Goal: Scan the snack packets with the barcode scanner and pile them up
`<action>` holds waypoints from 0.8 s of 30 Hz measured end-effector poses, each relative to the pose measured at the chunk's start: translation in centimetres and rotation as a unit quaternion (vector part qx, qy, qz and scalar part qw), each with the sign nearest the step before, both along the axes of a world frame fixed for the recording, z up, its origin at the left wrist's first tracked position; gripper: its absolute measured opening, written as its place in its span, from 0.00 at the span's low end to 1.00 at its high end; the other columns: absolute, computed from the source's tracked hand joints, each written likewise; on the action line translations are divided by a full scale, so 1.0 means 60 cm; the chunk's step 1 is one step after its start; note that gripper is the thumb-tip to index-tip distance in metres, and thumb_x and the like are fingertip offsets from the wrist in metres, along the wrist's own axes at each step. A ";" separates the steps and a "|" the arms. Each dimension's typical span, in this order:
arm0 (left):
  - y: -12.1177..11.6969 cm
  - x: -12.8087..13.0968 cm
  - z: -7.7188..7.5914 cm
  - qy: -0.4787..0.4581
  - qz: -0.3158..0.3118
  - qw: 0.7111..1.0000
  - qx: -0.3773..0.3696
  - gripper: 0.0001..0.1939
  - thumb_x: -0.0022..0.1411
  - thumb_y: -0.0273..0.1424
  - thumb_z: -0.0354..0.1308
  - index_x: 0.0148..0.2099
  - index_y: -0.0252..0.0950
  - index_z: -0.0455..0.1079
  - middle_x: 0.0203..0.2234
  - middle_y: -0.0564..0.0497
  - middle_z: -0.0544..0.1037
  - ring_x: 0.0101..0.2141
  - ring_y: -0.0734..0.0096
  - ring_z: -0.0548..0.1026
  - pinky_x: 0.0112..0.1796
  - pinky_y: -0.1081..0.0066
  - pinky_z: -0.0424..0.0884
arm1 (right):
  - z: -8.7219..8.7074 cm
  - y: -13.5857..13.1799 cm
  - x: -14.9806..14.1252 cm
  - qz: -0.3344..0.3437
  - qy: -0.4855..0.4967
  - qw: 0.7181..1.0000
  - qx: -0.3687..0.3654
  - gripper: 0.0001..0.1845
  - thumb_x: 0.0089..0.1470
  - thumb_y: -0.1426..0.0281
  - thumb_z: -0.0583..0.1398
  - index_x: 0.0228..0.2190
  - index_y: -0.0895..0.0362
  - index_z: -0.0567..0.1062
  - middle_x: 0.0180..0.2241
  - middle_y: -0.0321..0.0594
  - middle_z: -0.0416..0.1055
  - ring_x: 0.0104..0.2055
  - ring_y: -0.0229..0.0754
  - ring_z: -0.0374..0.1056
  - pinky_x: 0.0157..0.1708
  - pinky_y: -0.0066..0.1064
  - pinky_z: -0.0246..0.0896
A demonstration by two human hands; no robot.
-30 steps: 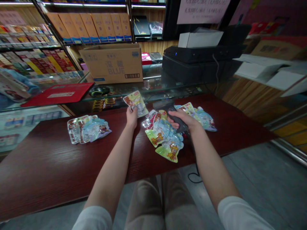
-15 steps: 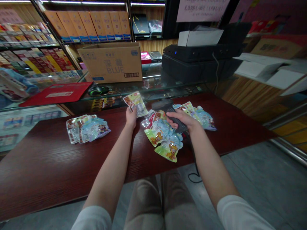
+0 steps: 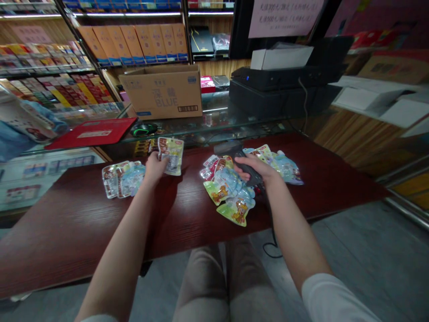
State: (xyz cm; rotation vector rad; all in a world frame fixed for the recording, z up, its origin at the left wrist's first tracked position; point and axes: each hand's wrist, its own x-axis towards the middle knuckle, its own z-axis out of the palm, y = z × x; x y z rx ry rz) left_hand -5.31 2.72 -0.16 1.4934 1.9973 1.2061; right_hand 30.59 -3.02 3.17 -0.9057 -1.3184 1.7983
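My left hand is closed on the edge of a snack packet, yellow and brown with printed text, held above the dark red tabletop. Just left of that hand lies a small pile of packets, brown and clear with a light blue one on top, partly covered by my wrist. My right hand is wrapped round the handle of a black barcode scanner, its head pointing left. Below the scanner, several blue and green pouches with cartoon figures lie heaped. More packets lie behind my right hand.
Behind the table runs a glass counter with a cardboard box, a computer mouse, a red mat and a black machine. A cable hangs over the front edge. White boxes stand at the right.
My left hand has moved left with the snack packet, away from the scanner and towards the left pile. My right hand keeps the scanner in nearly the same place. The view has shifted slightly.
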 end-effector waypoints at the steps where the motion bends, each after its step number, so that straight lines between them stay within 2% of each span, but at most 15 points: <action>1: -0.014 -0.019 0.006 0.042 0.025 0.999 -0.011 0.16 0.50 0.33 0.59 0.43 0.34 0.71 0.37 0.43 0.80 0.42 0.52 0.78 0.47 0.56 0.72 | 0.000 0.000 0.000 0.003 0.000 1.000 0.000 0.21 0.50 0.58 0.68 0.27 0.55 0.63 0.18 0.30 0.65 0.13 0.28 0.54 0.12 0.22 0.50; 5: -0.065 -0.069 0.018 0.150 0.087 0.982 -0.071 0.24 0.53 0.34 0.58 0.53 0.33 0.66 0.45 0.36 0.79 0.49 0.45 0.77 0.49 0.53 0.71 | 0.002 -0.001 0.004 0.013 0.018 1.000 0.000 0.20 0.52 0.59 0.67 0.27 0.55 0.63 0.19 0.30 0.64 0.14 0.28 0.54 0.13 0.22 0.51; 9: -0.095 -0.082 0.018 0.209 0.120 0.961 -0.131 0.29 0.55 0.36 0.58 0.58 0.31 0.63 0.48 0.28 0.77 0.52 0.32 0.74 0.50 0.42 0.68 | 0.009 -0.003 0.010 0.025 0.040 0.999 -0.002 0.21 0.52 0.58 0.67 0.26 0.55 0.62 0.16 0.28 0.60 0.13 0.28 0.52 0.13 0.22 0.50; 12: -0.110 -0.072 0.020 0.258 0.143 0.952 -0.083 0.31 0.58 0.36 0.56 0.61 0.28 0.61 0.55 0.22 0.70 0.57 0.24 0.67 0.52 0.33 0.62 | 0.013 -0.004 0.012 0.018 0.055 0.998 0.000 0.22 0.51 0.58 0.68 0.25 0.55 0.62 0.16 0.28 0.60 0.14 0.28 0.51 0.12 0.22 0.48; 14: -0.117 -0.056 0.024 0.302 0.149 0.942 -0.015 0.29 0.60 0.34 0.53 0.62 0.29 0.61 0.60 0.22 0.64 0.61 0.25 0.61 0.55 0.32 0.56 | 0.015 -0.005 0.013 0.003 0.067 0.998 0.004 0.22 0.50 0.59 0.68 0.26 0.55 0.62 0.17 0.29 0.62 0.14 0.27 0.50 0.12 0.21 0.47; 16: -0.122 -0.034 0.026 0.345 0.097 0.933 0.035 0.28 0.62 0.32 0.49 0.64 0.31 0.62 0.63 0.27 0.61 0.64 0.32 0.59 0.59 0.36 0.53 | 0.015 -0.005 0.013 -0.002 0.068 0.998 0.002 0.21 0.50 0.59 0.68 0.26 0.55 0.62 0.18 0.29 0.62 0.14 0.27 0.50 0.12 0.21 0.47; 18: -0.121 -0.013 0.024 0.384 -0.007 0.922 0.049 0.27 0.64 0.32 0.47 0.65 0.36 0.64 0.64 0.33 0.62 0.66 0.42 0.57 0.63 0.41 0.49 | 0.014 -0.004 0.013 0.006 0.062 0.998 -0.002 0.21 0.51 0.59 0.68 0.25 0.55 0.62 0.17 0.29 0.61 0.14 0.28 0.50 0.13 0.22 0.48; 20: -0.116 0.000 0.015 0.415 -0.090 0.905 0.020 0.25 0.65 0.36 0.48 0.62 0.40 0.68 0.64 0.36 0.65 0.66 0.45 0.57 0.64 0.42 0.45 | 0.013 -0.003 0.014 0.014 0.057 0.998 0.000 0.22 0.51 0.58 0.67 0.24 0.55 0.62 0.16 0.29 0.59 0.14 0.28 0.50 0.13 0.23 0.49; 21: -0.113 0.002 0.008 0.426 -0.110 0.898 -0.008 0.24 0.65 0.38 0.49 0.61 0.41 0.70 0.63 0.37 0.67 0.66 0.45 0.57 0.64 0.41 0.44 | 0.012 -0.002 0.014 0.016 0.056 0.998 0.001 0.22 0.52 0.58 0.67 0.24 0.55 0.62 0.15 0.29 0.59 0.14 0.28 0.51 0.12 0.23 0.49; 24: -0.106 -0.009 -0.013 0.442 -0.118 0.885 -0.091 0.24 0.64 0.44 0.51 0.57 0.42 0.73 0.63 0.36 0.68 0.66 0.40 0.57 0.62 0.36 0.44 | 0.011 -0.001 0.015 0.018 0.061 0.998 0.005 0.22 0.51 0.58 0.68 0.25 0.55 0.61 0.16 0.29 0.61 0.14 0.28 0.51 0.12 0.22 0.47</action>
